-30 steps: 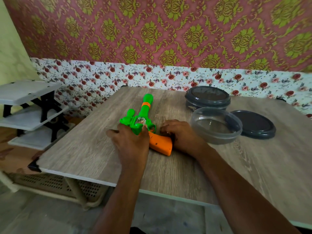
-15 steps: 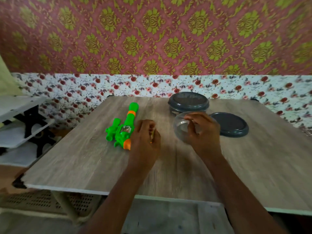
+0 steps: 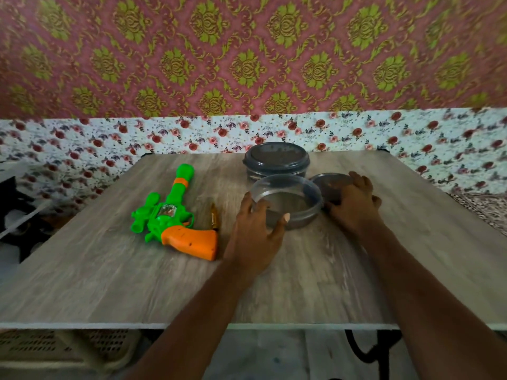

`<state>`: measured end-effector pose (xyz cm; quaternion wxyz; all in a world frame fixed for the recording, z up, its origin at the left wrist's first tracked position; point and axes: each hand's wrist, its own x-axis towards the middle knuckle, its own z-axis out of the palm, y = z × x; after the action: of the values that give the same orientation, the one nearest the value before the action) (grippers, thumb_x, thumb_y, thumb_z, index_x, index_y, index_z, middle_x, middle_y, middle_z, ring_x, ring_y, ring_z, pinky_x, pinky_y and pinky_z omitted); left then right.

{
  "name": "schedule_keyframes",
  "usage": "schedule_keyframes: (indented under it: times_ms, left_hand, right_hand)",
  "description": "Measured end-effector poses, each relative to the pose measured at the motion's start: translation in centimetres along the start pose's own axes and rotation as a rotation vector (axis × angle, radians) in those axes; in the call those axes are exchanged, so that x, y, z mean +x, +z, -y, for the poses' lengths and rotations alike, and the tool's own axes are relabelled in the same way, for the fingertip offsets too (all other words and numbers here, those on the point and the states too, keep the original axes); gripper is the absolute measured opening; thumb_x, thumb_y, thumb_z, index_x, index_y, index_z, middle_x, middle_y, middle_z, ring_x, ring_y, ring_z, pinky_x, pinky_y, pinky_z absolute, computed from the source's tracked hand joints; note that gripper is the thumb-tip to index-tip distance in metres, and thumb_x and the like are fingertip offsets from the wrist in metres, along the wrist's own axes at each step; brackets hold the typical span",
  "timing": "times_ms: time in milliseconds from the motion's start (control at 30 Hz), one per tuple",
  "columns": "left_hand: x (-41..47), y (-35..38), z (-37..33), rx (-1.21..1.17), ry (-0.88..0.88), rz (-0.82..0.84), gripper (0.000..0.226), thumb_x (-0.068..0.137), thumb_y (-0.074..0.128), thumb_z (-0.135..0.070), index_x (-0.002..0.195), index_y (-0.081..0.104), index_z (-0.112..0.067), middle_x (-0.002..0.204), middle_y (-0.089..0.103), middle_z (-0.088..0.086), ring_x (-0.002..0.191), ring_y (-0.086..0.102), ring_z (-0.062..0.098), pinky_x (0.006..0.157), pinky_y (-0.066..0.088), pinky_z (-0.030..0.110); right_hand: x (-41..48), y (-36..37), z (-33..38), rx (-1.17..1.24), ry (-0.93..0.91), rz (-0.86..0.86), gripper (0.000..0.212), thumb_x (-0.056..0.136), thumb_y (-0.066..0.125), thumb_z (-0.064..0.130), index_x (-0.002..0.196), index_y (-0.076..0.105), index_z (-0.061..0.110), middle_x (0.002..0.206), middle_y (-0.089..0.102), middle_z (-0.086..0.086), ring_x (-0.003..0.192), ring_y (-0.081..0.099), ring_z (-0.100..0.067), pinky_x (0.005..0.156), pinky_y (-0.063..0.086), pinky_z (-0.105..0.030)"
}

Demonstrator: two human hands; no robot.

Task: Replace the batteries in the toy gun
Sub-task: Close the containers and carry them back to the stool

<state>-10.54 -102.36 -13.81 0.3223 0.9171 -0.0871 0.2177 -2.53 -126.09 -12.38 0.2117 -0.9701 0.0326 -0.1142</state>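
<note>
Head view. Toy gun (image 3: 167,219) lies flat on table (image 3: 109,270), left of centre frame, neither hand on it. My left hand (image 3: 253,237) grips near rim of clear container (image 3: 307,215), centre frame. My right hand (image 3: 355,207) curls over dark lid (image 3: 329,185), just right of container.

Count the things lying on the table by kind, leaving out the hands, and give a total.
Toy gun: 1
Round containers: 2 (open clear container, lidded container)
Loose dark lid: 1
Small brown item beside the gun, too blurred to name: 1
Total: 5
</note>
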Motion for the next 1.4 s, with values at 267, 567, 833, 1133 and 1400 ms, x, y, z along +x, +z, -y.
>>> schedule_keyframes:
  times_ms: [267,567,833,1133,1400]
  left_hand:
    - [1.0,-0.1,1.0,-0.079,0.014,-0.123,0.031,0.094,0.068,-0.044,0.110,0.069,-0.017,0.112,0.062,0.000,0.105,0.056,0.011,0.091,0.023,-0.004]
    - [0.9,0.2,1.6,-0.126,0.026,-0.118,0.030,0.094,0.066,-0.043,0.110,0.067,-0.018,0.112,0.061,-0.001,0.103,0.054,0.008,0.080,0.033,0.001]
    - [0.8,0.4,1.9,-0.144,0.040,-0.119,0.027,0.095,0.066,-0.040,0.109,0.067,-0.016,0.112,0.061,0.002,0.100,0.054,0.008,0.078,0.034,0.000]
    - [0.9,0.8,2.2,-0.167,0.020,-0.116,0.028,0.097,0.064,-0.041,0.110,0.067,-0.017,0.116,0.063,0.004,0.119,0.056,0.021,0.097,0.048,0.035]
    - [0.8,0.6,2.0,-0.164,0.015,-0.102,0.039,0.099,0.047,-0.054,0.107,0.065,-0.021,0.117,0.061,0.004,0.114,0.056,0.018,0.092,0.051,0.036]
  right_hand:
    - [-1.7,-0.7,0.3,0.133,-0.006,-0.072,0.031,0.070,0.069,0.051,0.069,0.070,0.020,0.094,0.070,-0.012,0.107,0.061,-0.037,0.095,0.044,-0.042]
    - [-3.8,-2.3,2.1,-0.014,-0.023,-0.011,0.030,0.077,0.085,0.027,0.094,0.068,0.009,0.132,0.052,-0.013,0.118,0.053,-0.031,0.098,0.042,-0.037]
    - [-3.8,-2.5,0.9,-0.045,0.150,0.038,0.091,0.062,0.073,0.070,0.140,0.053,0.027,0.147,0.051,-0.012,0.138,0.042,-0.041,0.112,0.034,-0.065]
    - [-4.4,-3.7,3.6,-0.339,-0.043,0.035,0.056,0.082,0.072,0.055,0.114,0.069,0.009,0.109,0.071,-0.015,0.100,0.069,-0.033,0.083,0.058,-0.040]
    - [-5.0,-4.3,3.4,-0.491,-0.198,0.049,0.026,0.097,0.054,0.040,0.084,0.059,0.018,0.071,0.055,0.001,0.063,0.054,-0.015,0.063,0.048,-0.028]
